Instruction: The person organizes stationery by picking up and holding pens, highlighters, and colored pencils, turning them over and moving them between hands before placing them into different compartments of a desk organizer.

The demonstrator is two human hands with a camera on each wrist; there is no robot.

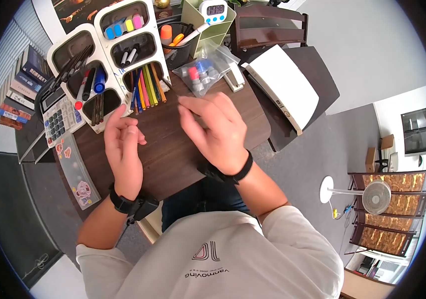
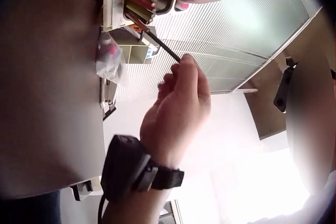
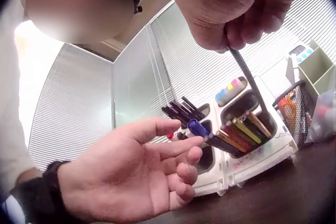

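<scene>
Between thumb and fingertips, my right hand pinches a thin dark pencil. The pencil slants down, its far end overlapping the compartment of coloured pencils in the right wrist view. That compartment belongs to a white desk organizer. My left hand hovers near the organizer's front, fingers loosely bent and holding nothing; its palm shows in the right wrist view. Other compartments hold markers, highlighters, black-and-white pens and dark pencils.
A black mesh pen cup, a clear bag of small bottles and a stapler stand right of the organizer. To its left are a calculator and a sticker-covered pouch. A green holder carries a timer.
</scene>
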